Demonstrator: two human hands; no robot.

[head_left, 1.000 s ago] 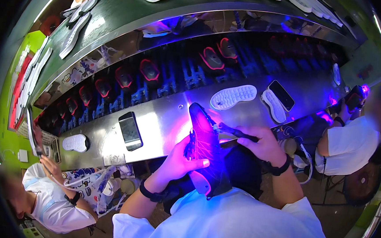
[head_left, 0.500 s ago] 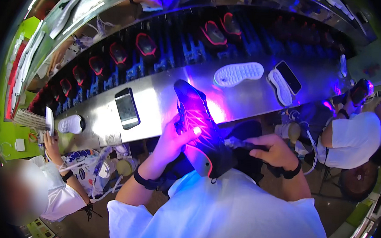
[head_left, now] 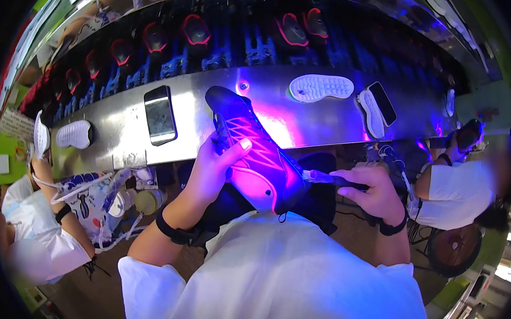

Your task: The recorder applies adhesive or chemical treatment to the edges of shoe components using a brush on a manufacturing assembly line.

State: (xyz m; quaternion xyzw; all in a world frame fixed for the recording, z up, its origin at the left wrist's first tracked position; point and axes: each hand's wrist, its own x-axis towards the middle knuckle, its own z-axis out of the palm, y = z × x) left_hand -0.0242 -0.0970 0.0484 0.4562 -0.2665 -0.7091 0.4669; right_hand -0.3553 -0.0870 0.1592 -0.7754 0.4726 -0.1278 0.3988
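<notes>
My left hand [head_left: 207, 171] is closed around a dark shoe upper [head_left: 260, 139] with pink-glowing laces and trim, its thumb lying across the side. The shoe is tilted, toe pointing up and left over the bench edge, heel close to my shirt. In my right hand [head_left: 377, 192] is a brush [head_left: 322, 177] with a dark handle, gripped between thumb and fingers. Its pale tip meets the shoe's right side near the heel and lower edge. Purple light falls over the shoe and part of my left hand.
On the metal bench [head_left: 204, 91] lie a phone [head_left: 160, 116], a white sole [head_left: 321, 88], another sole [head_left: 372, 113] beside a second phone [head_left: 384, 103], and a sole at left [head_left: 74, 134]. Behind runs a rack of dark red-rimmed shoes [head_left: 196, 31]. Co-workers sit on both sides.
The whole view has shifted and turned a little. The shoe leans slightly more to the left in my left hand. The brush tip stays at the shoe's right side, and both grips are kept.
</notes>
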